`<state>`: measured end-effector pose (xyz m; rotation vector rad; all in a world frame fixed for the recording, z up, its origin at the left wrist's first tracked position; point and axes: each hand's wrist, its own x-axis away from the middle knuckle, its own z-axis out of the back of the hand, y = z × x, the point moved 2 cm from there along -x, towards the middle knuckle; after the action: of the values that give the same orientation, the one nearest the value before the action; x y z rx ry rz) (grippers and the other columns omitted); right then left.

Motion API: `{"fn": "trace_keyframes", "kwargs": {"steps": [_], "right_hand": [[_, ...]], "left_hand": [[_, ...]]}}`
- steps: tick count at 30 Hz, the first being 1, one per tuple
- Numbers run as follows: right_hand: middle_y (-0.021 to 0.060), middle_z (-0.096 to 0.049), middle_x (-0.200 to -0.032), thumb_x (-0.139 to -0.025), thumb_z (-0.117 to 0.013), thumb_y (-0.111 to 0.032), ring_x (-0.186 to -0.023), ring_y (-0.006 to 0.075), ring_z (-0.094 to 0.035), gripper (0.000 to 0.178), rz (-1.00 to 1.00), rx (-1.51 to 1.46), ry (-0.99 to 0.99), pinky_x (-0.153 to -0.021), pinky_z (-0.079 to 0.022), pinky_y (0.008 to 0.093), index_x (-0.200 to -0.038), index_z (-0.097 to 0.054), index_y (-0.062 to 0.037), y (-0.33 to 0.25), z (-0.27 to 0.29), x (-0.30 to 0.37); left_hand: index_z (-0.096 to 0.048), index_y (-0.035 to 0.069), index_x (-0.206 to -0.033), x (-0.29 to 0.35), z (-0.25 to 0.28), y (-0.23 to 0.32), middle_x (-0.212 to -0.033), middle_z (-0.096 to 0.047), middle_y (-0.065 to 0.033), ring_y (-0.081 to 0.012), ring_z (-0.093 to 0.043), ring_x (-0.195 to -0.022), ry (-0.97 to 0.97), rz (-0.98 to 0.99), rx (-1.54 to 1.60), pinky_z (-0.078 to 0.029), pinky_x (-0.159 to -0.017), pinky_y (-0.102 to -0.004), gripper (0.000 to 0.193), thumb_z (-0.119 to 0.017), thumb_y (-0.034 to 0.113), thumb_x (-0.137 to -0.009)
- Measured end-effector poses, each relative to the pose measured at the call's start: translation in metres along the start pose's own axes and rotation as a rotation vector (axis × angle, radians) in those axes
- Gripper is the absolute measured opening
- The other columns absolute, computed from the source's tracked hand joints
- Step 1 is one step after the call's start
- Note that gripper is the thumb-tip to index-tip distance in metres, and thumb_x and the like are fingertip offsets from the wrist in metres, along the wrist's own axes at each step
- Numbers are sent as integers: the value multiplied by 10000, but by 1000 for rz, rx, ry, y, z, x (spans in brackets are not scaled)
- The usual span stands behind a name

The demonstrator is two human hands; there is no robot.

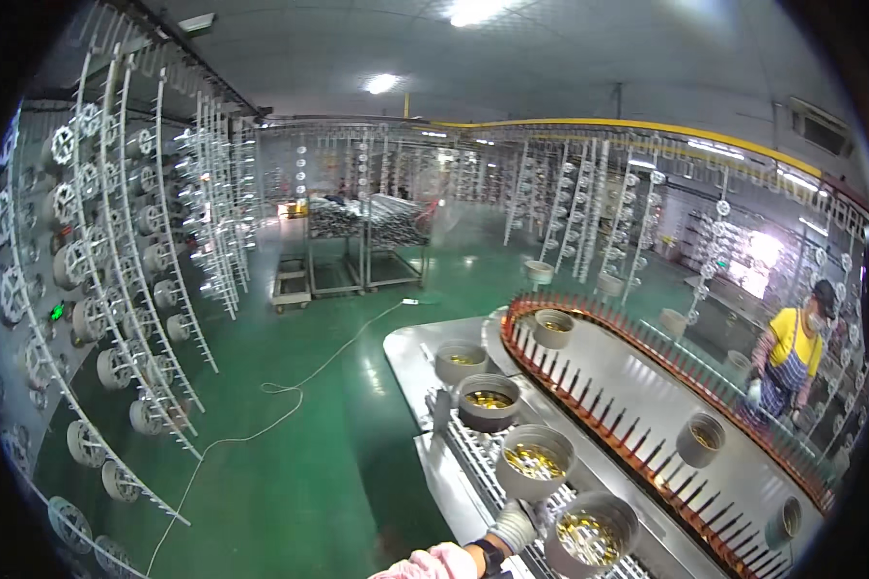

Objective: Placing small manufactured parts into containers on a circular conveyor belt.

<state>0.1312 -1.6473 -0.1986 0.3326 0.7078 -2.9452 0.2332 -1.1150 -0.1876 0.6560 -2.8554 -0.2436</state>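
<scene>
My left hand (513, 528), in a pale knitted glove with a dark band at the wrist, reaches in from the lower edge. It is beside the left wall of the nearest grey tub (555, 548), just below a second grey tub (505, 480). Its fingers look curled together, and whatever they hold is hidden. Both tubs contain many small shiny gold and silver pieces. Farther up the same row stand another grey tub (462, 410) with gold pieces and a paler tub (438, 367). My right hand is out of view.
Right of the tubs, a looped conveyor with upright dark pins (589, 405) curves around a metal table (637, 386) bearing more tubs. A person (792, 347) in yellow stands beyond. Racks of hanging round parts (116, 372) line the left; a white cord (294, 400) crosses the green floor.
</scene>
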Motion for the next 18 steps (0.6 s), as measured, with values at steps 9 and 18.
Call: {"fn": "trace_keyframes", "kwargs": {"steps": [9, 18], "right_hand": [[130, -504, -1084, -816, -442, -264, -1023, 260, -460, 295, 197, -240, -340, -868, -351, 342, -1024, -520, -71, -73, -86, 29], [138, -474, -1123, -827, -435, -283, -1056, 265, -430, 332, 435, -413, -676, -893, -330, 334, -1066, -490, -60, -89, -165, 67]], "left_hand": [[-498, 133, -709, 147, -105, 86, -468, -345, 13, -125, -336, -411, -72, 135, -24, -343, -427, -286, 538, -496, 667, -641], [-518, 140, -770, 288, -133, 143, -472, -406, 6, -119, -348, -383, 70, -301, -231, -340, -424, -273, 521, -450, 649, -682]]}}
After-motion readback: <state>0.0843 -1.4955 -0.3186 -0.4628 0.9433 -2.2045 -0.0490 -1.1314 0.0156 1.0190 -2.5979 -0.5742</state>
